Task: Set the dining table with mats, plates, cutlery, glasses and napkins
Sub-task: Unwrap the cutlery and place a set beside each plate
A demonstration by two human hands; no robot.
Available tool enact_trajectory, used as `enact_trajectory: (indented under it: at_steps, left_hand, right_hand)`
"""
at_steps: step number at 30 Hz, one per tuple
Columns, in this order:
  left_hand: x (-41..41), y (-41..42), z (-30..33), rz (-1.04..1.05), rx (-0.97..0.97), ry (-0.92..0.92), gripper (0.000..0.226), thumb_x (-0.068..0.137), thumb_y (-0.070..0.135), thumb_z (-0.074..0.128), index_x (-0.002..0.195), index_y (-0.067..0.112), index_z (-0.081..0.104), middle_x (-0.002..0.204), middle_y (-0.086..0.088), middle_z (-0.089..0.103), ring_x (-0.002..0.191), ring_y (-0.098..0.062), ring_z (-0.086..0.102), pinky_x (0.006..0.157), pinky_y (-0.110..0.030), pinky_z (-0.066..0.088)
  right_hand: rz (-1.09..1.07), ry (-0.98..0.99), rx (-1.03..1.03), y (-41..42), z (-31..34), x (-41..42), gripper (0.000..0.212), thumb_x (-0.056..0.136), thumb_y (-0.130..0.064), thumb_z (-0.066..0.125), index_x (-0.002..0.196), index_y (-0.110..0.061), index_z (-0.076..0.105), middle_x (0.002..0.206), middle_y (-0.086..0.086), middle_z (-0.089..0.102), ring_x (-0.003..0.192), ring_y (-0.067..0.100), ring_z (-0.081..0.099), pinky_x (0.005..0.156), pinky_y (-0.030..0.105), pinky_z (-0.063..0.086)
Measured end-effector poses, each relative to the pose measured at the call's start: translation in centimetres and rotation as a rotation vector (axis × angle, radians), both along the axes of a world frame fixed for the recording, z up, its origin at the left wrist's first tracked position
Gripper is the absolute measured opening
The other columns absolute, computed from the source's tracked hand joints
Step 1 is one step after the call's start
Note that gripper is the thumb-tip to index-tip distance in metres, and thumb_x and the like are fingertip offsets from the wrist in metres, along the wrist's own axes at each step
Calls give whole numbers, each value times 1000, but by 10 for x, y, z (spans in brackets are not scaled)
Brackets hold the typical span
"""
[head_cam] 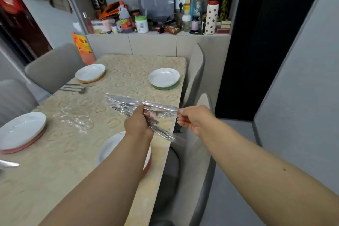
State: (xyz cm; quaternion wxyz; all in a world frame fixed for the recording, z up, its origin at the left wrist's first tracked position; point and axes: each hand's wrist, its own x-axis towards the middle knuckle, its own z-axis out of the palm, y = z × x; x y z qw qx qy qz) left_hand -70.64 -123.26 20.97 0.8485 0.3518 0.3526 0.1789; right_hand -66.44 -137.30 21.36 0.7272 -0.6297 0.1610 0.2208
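Between both hands (159, 121), wrapped cutlery (128, 104), gripped

Light: even, soft indoor light — moderately bright, source not visible.
Shadows: faint and diffuse under the plates (163, 77) on the surface (78, 161).
Glare: white streaks on plate rims and on the clear plastic wrap (128, 103).
Blur: slight softness throughout; shelf clutter (156, 22) smeared.
Distortion: wide-angle — walls and chair backs bow near the edges.

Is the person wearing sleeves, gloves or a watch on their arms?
No. Both forearms are bare as far as the picture shows. The left hand and right hand wear no gloves, and no watch or bracelet shows. The right forearm has one small dark spot.
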Motion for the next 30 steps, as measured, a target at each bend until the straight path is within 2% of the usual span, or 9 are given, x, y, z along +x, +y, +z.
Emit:
enact_trajectory:
  at_steps: [4,8,12,15,18,22,26,30]
  left_hand:
    - [16,17,-7,101,114,118,23,94,20,61,75,9,53,35,4,45,23,-14,40,34,-16,36]
    - [31,23,-11,244,177,172,25,93,17,62,73,6,52,35,3,46,22,-15,39,31,-16,34]
    - [36,21,-17,389,177,163,25,91,14,63,70,4,53,40,1,52,23,-13,41,38,-18,36]
    - [35,13,-21,507,131,153,26,92,13,63,70,6,51,40,1,52,23,-12,41,42,-22,36]
    - [32,8,-28,610,48,144,24,93,12,61,73,5,51,38,1,49,24,-11,40,34,-16,35]
    - [22,12,-33,694,-79,78,22,93,13,62,73,9,52,51,-1,49,28,-8,41,34,-13,34]
    - [13,20,-36,691,-61,95,24,93,15,64,71,11,54,44,2,49,28,-7,40,35,-12,34]
    - [1,27,-45,696,-48,126,21,90,18,68,75,11,55,54,0,52,31,-8,42,36,-15,36]
  right_hand:
    - [97,50,68,20,1,29,8,90,6,55,88,4,62,69,10,55,59,17,54,44,20,53]
    - [185,81,159,42,-3,64,12,89,6,58,78,2,57,71,13,56,63,19,56,48,22,56]
    - [315,128,109,60,-9,94,12,88,2,63,77,-1,59,68,10,56,59,15,54,47,22,56]
    - [421,143,87,68,-16,105,13,88,0,64,77,-4,61,66,8,55,57,13,53,46,20,55]
    - [525,152,85,72,-22,108,9,86,-4,68,79,-6,63,65,6,57,58,12,54,47,19,54]
    - [612,140,94,81,-30,107,6,89,0,63,84,-3,65,70,8,59,60,13,55,60,25,57]
    - [648,120,71,93,-37,102,9,89,6,59,86,0,66,67,10,60,58,14,56,62,24,58]
    - [660,83,-6,102,-41,95,7,82,0,71,80,-3,66,68,10,61,56,15,57,61,26,59]
